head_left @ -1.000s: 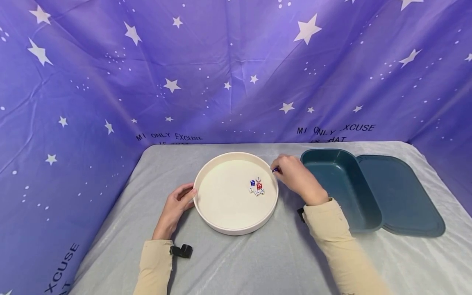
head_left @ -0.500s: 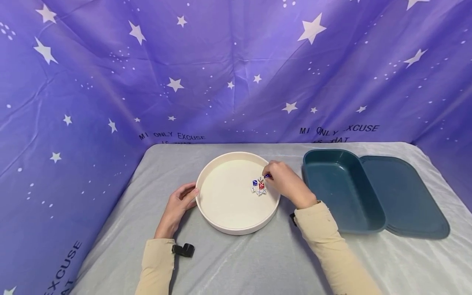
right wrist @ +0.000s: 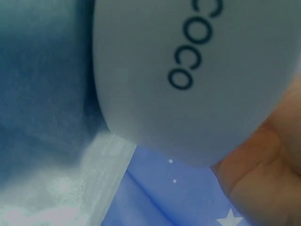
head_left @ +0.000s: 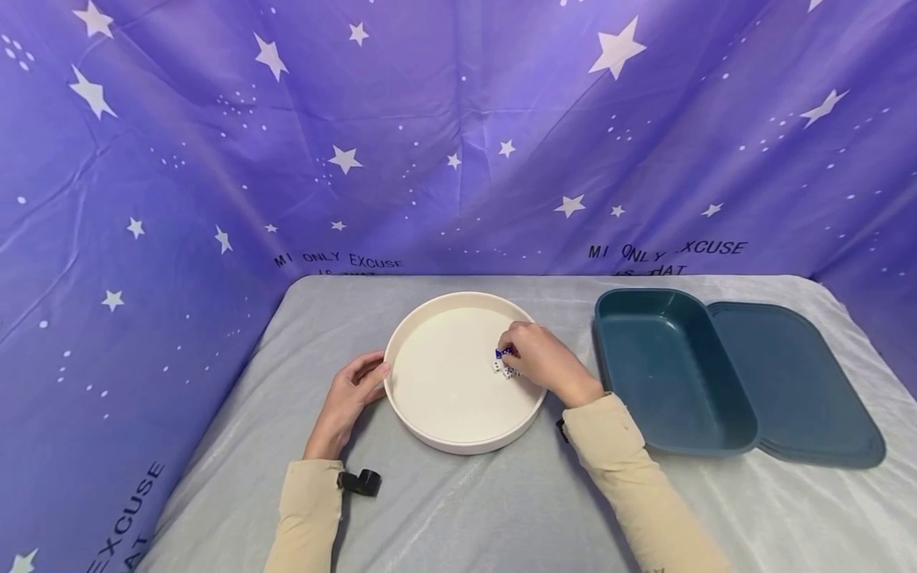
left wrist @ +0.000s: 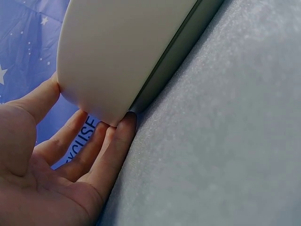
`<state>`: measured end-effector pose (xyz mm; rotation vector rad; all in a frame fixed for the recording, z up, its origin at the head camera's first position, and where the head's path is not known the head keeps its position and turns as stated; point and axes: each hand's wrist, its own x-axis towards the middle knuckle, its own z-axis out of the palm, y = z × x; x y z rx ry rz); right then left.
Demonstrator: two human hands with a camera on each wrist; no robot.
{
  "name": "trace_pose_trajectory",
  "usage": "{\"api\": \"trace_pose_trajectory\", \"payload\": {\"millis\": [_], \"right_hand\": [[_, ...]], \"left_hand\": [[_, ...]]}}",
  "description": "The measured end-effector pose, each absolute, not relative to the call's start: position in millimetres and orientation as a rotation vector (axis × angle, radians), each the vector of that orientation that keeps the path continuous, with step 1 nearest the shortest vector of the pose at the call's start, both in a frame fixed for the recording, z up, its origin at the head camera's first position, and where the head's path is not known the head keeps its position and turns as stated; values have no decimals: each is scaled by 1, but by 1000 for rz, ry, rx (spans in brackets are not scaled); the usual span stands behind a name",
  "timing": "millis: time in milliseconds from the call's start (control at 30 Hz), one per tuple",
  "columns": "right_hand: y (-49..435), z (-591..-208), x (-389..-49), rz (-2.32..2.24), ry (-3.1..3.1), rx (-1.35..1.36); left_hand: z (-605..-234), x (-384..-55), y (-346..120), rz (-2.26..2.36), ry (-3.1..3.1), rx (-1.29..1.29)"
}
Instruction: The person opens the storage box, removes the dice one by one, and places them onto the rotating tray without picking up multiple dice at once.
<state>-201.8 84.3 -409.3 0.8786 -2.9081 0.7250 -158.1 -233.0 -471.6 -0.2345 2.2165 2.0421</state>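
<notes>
A round cream tray (head_left: pixel 437 398) sits on the cloth-covered table. My left hand (head_left: pixel 353 394) holds its left side, the thumb at the rim and the other fingers against the outer wall, as the left wrist view shows. My right hand (head_left: pixel 544 356) reaches over the tray's right rim with bent fingers. Its fingertips are down among a small cluster of dice, where blue shows at the fingertips. White dice (head_left: pixel 508 372) lie just below them, and the hand covers part of the cluster. In the right wrist view, the tray's outer wall (right wrist: pixel 141 94) with dark letters hides the fingertips.
A dark teal rectangular container (head_left: pixel 673 382) stands right of the tray, with nothing in it. Its matching flat lid (head_left: pixel 809 382) lies beside it at the right. A purple star-printed curtain (head_left: pixel 430 95) hangs behind the table.
My right hand has moved left from outside the rim to over the dice, carrying a blue die at its fingertips. The left hand stays on the tray.
</notes>
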Motion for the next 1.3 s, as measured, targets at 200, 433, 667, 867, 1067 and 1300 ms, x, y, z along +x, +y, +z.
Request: {"api": "trace_pose_trajectory", "payload": {"millis": [200, 433, 667, 867, 1067, 1300], "right_hand": [[83, -413, -203, 728, -2910, 899], [83, -413, -202, 714, -2925, 895], [84, -410, -202, 713, -2938, 864], [85, -406, -199, 692, -2929, 866], [87, -400, -195, 674, -2882, 888], [96, -386, -187, 663, -2862, 840]], "left_hand": [[-470, -158, -233, 2045, 2209, -224], [-468, -157, -231, 2030, 2214, -219], [-468, -159, -232, 2033, 2211, -212], [-467, -157, -233, 2023, 2219, -221], [-464, -155, -233, 2019, 2231, -232], [-463, -157, -230, 2052, 2260, -216]]}}
